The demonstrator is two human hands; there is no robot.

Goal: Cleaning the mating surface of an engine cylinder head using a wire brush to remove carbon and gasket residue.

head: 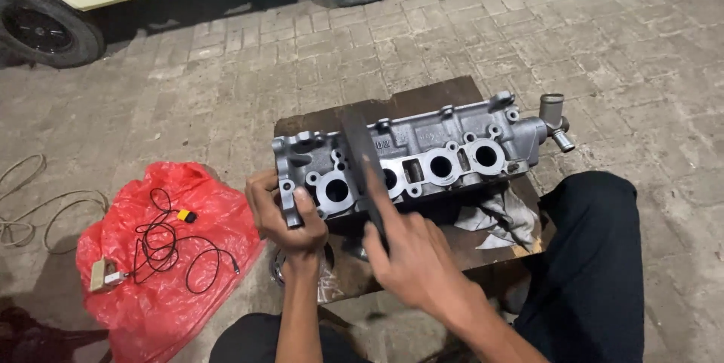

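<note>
Keep left hand (290, 219) clamped on end of engine head (411, 155) lying on the board (422, 103), right hand (411, 257) closed around flat file (363, 163), strokes flat across ports.

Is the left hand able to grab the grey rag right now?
Probably not. The left hand is busy gripping the end of the metal engine part, and the right hand with its flat tool lies between it and the rag.
</note>
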